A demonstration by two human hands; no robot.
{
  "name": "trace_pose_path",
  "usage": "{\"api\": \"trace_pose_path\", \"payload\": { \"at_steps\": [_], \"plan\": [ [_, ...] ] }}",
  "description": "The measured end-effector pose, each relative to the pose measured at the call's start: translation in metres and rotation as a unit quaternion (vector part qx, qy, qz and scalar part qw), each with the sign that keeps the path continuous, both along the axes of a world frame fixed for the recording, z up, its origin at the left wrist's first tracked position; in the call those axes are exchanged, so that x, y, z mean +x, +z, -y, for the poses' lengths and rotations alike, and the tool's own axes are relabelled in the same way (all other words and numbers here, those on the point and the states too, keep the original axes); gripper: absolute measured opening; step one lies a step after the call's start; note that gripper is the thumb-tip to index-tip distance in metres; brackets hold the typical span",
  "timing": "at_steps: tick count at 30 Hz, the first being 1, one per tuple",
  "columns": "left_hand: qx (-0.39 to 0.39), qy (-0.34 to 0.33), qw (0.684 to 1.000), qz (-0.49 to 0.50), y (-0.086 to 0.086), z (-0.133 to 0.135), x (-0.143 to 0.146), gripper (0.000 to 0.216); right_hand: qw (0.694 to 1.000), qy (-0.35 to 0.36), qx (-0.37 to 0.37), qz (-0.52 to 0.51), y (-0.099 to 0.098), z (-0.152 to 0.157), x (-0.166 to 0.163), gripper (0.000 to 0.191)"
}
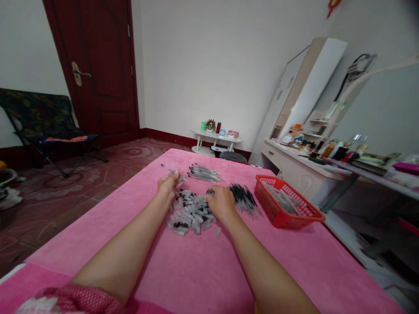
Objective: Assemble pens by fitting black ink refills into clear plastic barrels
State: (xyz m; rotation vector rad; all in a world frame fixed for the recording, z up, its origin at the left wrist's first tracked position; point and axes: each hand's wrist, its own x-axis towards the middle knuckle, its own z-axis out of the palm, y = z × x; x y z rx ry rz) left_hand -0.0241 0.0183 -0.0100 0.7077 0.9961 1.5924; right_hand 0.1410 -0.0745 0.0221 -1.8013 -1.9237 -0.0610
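My left hand (168,186) is closed around a slim clear pen (167,168), which slants with its dark end up and to the left. Over the right side of a loose pile of pen caps (193,213), clear with black parts, my right hand (221,201) has its fingers curled together. A small dark-and-grey pen cap (210,192) shows at its fingertips, partly hidden. Beyond the pile lies a row of clear pens (204,173). To the right of my right hand is a bunch of dark-tipped pen refills (245,200).
A red plastic basket (278,218) holding clear pen parts stands on the right of the pink-covered table (196,270). Beyond the table are a low white stand (216,136) and a dressing table (294,159). A folding chair (49,122) is at the left, by the door (94,74).
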Motion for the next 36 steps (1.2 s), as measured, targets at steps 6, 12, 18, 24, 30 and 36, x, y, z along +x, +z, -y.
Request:
{"api": "trace_pose_path", "payload": {
  "at_steps": [6, 12, 18, 24, 30, 36],
  "plan": [
    [0.078, -0.001, 0.988, -0.134, -0.006, 0.005, 0.008, 0.024, 0.991, 0.083, 0.036, -0.100, -0.015, -0.012, 0.000, 0.023],
    [0.264, 0.048, 0.694, -0.668, -0.007, 0.019, 0.009, 0.023, 0.949, 0.087, 0.035, -0.302, -0.023, -0.036, 0.030, 0.029],
    [0.309, 0.046, 0.562, -0.766, -0.008, 0.022, 0.012, 0.024, 0.931, 0.088, -0.022, -0.353, -0.027, -0.042, 0.047, 0.047],
    [0.329, 0.042, 0.550, -0.766, -0.010, 0.021, 0.013, 0.024, 0.947, 0.086, -0.011, -0.308, -0.030, -0.042, 0.046, 0.039],
    [0.337, 0.032, 0.537, -0.773, -0.009, 0.022, 0.012, 0.024, 0.945, 0.113, 0.027, -0.307, -0.036, -0.046, 0.052, 0.019],
    [0.332, 0.021, 0.540, -0.773, -0.007, 0.024, 0.012, 0.027, 0.948, 0.103, -0.027, -0.299, -0.038, -0.047, 0.055, 0.034]
  ]
}}
